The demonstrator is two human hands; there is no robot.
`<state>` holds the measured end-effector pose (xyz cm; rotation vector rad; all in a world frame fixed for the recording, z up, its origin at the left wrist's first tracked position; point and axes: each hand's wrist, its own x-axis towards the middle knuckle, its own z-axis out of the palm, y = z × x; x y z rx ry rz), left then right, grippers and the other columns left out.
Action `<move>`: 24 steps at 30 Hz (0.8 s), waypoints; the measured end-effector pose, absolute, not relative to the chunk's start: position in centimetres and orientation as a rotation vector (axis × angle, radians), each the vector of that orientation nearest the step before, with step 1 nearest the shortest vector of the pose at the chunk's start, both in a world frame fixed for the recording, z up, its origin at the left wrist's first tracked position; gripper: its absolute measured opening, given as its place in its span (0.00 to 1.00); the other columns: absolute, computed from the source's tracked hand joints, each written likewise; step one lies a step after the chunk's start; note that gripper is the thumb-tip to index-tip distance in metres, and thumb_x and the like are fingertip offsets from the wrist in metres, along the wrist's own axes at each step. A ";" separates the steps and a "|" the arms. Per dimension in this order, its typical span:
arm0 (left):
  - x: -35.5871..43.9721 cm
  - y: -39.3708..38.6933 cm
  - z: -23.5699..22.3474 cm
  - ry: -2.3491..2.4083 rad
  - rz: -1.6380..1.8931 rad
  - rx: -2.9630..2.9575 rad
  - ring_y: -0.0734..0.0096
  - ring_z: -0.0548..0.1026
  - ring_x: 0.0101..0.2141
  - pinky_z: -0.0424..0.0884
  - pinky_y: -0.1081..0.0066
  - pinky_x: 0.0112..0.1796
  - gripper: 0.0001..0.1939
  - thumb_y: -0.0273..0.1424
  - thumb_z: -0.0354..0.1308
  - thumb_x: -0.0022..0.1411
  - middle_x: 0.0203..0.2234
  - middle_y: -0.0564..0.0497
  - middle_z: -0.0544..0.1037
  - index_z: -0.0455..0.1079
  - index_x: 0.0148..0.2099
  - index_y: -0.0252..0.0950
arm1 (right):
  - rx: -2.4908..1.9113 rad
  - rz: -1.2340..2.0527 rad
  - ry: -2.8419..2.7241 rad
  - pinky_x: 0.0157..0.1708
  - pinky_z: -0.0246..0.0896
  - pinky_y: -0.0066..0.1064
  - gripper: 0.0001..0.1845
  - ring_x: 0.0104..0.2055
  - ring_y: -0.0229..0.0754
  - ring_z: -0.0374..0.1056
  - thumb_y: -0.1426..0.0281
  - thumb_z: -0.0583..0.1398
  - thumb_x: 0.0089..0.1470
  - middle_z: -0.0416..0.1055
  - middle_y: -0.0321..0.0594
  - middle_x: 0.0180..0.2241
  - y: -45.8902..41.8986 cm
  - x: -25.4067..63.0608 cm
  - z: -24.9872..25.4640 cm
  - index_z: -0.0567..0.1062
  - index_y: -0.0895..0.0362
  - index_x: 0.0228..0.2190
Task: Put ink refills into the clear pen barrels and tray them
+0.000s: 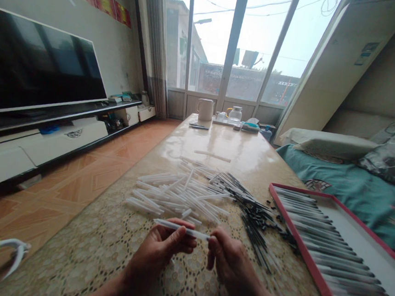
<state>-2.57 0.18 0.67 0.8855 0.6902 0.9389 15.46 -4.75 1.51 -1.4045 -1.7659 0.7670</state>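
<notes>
White plastic pen barrel (181, 229) held over the table (218, 145): my left hand (162, 251) grips it mid-length, my right hand (229, 261) pinches narrowly at its end. Feels light, stiff, slick; best held mid-barrel. Loose white barrels (179, 197) lie ahead, black refills (256, 213) beside them, red-rimmed tray (296, 238) further right.

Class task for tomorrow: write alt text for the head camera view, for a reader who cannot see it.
The left hand and right hand hold a slim white plastic tube above a lace-covered table. Loose white tubes and thin black rods lie scattered ahead, beside a red-rimmed tray of neatly lined rods.
</notes>
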 end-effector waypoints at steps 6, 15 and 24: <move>-2.5 0.3 0.8 0.697 0.943 0.884 0.67 0.78 0.27 0.73 0.71 0.30 0.13 0.36 0.66 0.50 0.24 0.46 0.81 0.75 0.36 0.32 | -1.404 0.767 -1.759 0.23 0.54 0.24 0.21 0.20 0.35 0.65 0.54 0.43 0.62 0.69 0.34 0.18 -4.9 15.5 1.8 0.64 0.55 0.30; -2.5 0.0 0.6 0.711 0.938 0.962 0.65 0.78 0.26 0.73 0.69 0.29 0.12 0.35 0.66 0.51 0.23 0.46 0.81 0.76 0.36 0.32 | -1.310 1.260 -1.440 0.11 0.46 0.19 0.25 0.10 0.29 0.55 0.48 0.46 0.58 0.65 0.31 0.12 -4.8 15.2 1.3 0.60 0.55 0.23; -2.7 -0.4 1.7 0.694 0.902 1.100 0.66 0.78 0.26 0.73 0.69 0.31 0.10 0.34 0.63 0.54 0.24 0.46 0.81 0.75 0.37 0.32 | -1.122 1.848 -1.128 0.06 0.41 0.18 0.24 0.06 0.30 0.52 0.47 0.47 0.55 0.68 0.32 0.12 -4.6 16.0 1.2 0.60 0.55 0.26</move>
